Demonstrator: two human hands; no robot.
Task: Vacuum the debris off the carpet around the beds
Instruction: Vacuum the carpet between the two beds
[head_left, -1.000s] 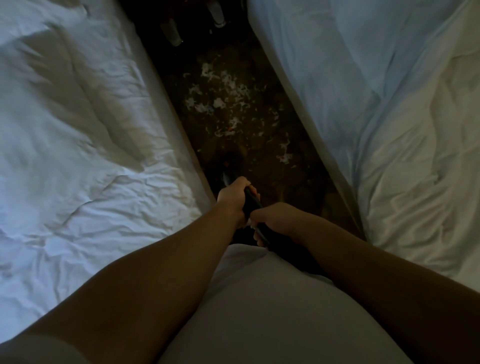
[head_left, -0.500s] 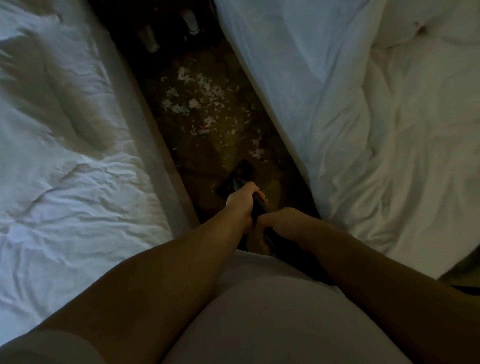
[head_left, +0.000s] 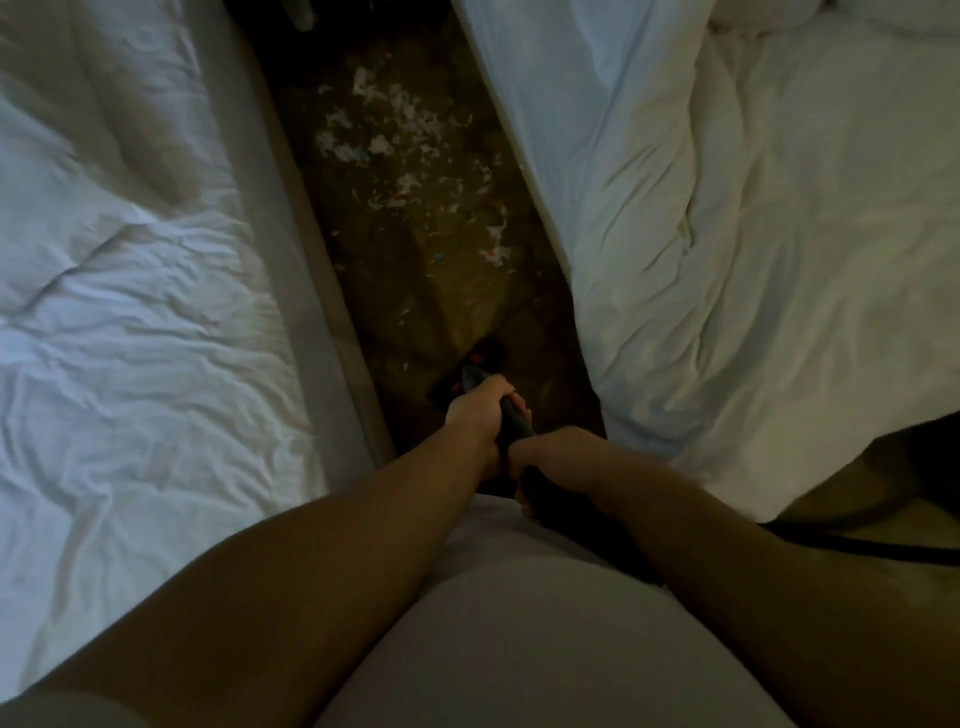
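Grip: both hands are clamped round the black rigid tubular vacuum wand (head_left: 514, 418). The left hand (head_left: 478, 410) is forward, fingers curled over the tube. The right hand (head_left: 558, 457) is closed on the thicker handle end just behind it, the two nearly touching.

Item 1. Dark flat floor head (head_left: 475, 364), at the wand's far end, resting on the dark brown patterned carpet (head_left: 441, 291). In the dim light its outline is only probable.
Handling (judged): stiff and fairly light, since the floor carries most of the weight. The smooth tube may twist in the palm. It is best held where it is now, at the handle and on the tube just ahead, never by the hose.

Item 2. Scattered white paper-like scraps (head_left: 395, 135), lying well beyond the floor head, with a few stray flecks between.
Handling (judged): very light and soft; they should lift readily, though the larger pieces may bunch at the intake.

Item 3. White bed with crumpled sheets (head_left: 130, 270), left of the floor head.

Item 4. White bed with a puffy duvet (head_left: 753, 234), right of the floor head, its cover hanging near.
Risk (judged): the loose cloth could be drawn in.

Item 5. Black hose (head_left: 857, 545), behind the floor head, trailing off over the floor past the right forearm.
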